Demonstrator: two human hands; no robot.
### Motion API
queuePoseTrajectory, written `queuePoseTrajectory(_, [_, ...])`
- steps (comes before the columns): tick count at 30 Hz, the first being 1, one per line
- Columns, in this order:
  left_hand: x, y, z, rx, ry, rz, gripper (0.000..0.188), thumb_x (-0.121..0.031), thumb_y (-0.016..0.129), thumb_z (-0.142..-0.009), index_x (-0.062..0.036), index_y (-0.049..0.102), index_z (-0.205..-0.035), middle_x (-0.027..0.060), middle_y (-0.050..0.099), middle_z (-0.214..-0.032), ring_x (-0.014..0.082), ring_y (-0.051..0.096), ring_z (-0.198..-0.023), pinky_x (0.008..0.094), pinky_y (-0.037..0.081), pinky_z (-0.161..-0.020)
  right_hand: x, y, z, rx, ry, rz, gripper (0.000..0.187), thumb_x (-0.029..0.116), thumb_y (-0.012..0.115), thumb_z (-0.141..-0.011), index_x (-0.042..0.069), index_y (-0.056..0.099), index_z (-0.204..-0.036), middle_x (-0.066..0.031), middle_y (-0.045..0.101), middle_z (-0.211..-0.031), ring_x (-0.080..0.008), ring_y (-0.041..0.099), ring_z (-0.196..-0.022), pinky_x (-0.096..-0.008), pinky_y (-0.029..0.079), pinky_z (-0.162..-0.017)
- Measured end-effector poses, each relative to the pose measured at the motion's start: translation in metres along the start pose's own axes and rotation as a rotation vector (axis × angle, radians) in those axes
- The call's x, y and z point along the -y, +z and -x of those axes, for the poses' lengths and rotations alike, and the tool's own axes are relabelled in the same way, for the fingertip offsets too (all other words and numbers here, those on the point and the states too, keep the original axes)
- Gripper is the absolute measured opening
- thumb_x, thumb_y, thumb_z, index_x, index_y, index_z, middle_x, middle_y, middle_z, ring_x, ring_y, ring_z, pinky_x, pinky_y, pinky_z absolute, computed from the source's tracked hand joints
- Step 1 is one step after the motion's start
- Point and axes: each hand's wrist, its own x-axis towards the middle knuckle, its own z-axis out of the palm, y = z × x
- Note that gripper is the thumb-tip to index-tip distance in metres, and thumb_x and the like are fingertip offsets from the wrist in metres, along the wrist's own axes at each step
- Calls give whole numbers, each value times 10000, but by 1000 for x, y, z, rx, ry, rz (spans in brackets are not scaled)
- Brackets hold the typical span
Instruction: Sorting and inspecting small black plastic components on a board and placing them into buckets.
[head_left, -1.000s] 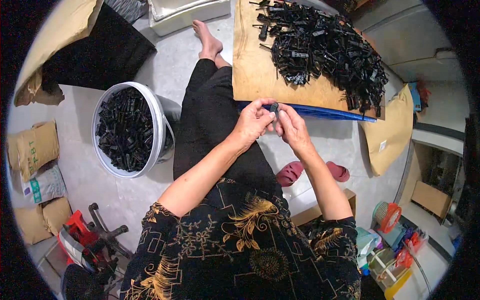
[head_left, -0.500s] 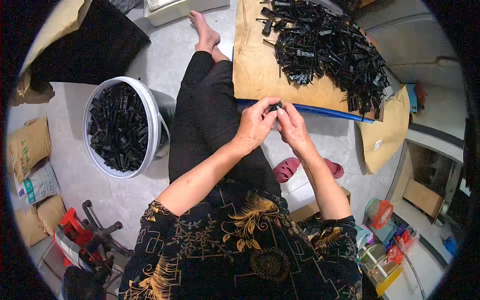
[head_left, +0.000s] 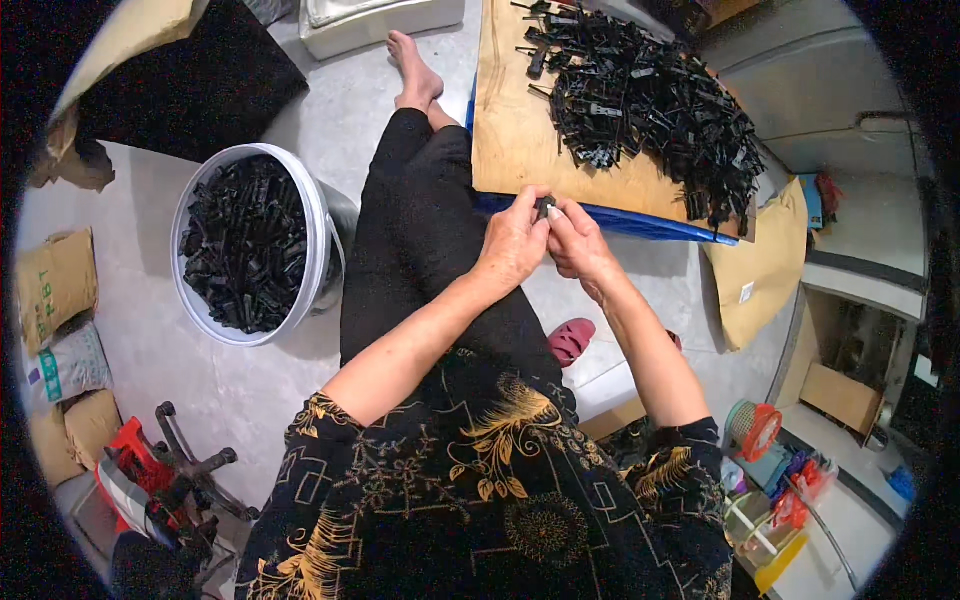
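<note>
Between my fingertips is a small black plastic part (head_left: 545, 206), mostly hidden by the fingers. My left hand (head_left: 512, 240) pinches it from the left, and my right hand (head_left: 580, 244) closes on it from the right, thumb against it. Both hands are just off the near edge of a wooden board (head_left: 510, 130). On that board lies a big heap of black plastic parts (head_left: 640, 100), many with thin sticks on them. To my left stands a white bucket (head_left: 318, 240) filled with similar black pieces (head_left: 245, 245).
Blue edging (head_left: 640, 222) runs under the board. A brown paper sack (head_left: 760, 275) leans at its right. A maroon slipper (head_left: 572, 341) lies on the floor below my hands. Stacked sacks (head_left: 60, 290) and a red-and-black wheeled object (head_left: 165, 470) are at left; a shelf unit (head_left: 845, 395) stands right.
My hands stay together on the small black part, with the right fingers curled in more. The whole view has shifted slightly, so the bucket and board appear a little displaced.
</note>
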Motion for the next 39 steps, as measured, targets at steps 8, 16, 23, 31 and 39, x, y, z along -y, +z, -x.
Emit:
queuePoseTrajectory(8, [-6,-23,-5,147,-409,808,387,-46,501,-860,-22,361,-1220,137,623,-890,125,590,-616,187,430,-468,-31,-12,1,-113,-277,75,187,242,522,-904,68,517,-973,17,512,-690,-32,403,-524,-190,309,-441])
queuePoseTrajectory(16, [2,-25,-8,303,-401,909,405,-35,511,-840,3,394,-1226,71,570,-801,114,570,-610,201,431,-471,-23,-20,2,-16,-312,-234,152,227,544,-893,90,504,-946,-12,574,-713,-30,394,-412,-162,236,-351])
queuePoseTrajectory(23, [1,-19,-5,385,-422,824,415,-86,576,-839,2,444,-1222,21,552,-772,115,574,-612,183,405,-443,-34,-25,-14,157,-217,-381,180,252,575,-878,101,494,-930,43,434,-605,-23,307,-406,-173,218,-353])
queuePoseTrajectory(31, [1,-6,-1,464,-175,353,387,-36,547,-827,-45,435,-1197,19,546,-767,92,574,-610,202,411,-440,-34,-27,-6,117,-201,-236,150,250,583,-873,125,502,-859,80,384,-568,-13,290,-412,-174,199,-364])
queuePoseTrajectory(39, [-5,-10,0,395,-216,445,337,-50,497,-866,-25,384,-1182,35,538,-727,110,600,-616,212,431,-435,-18,-17,11,13,-235,67,238,327,464,-930,127,494,-805,83,390,-558,-9,283,-438,-186,203,-380])
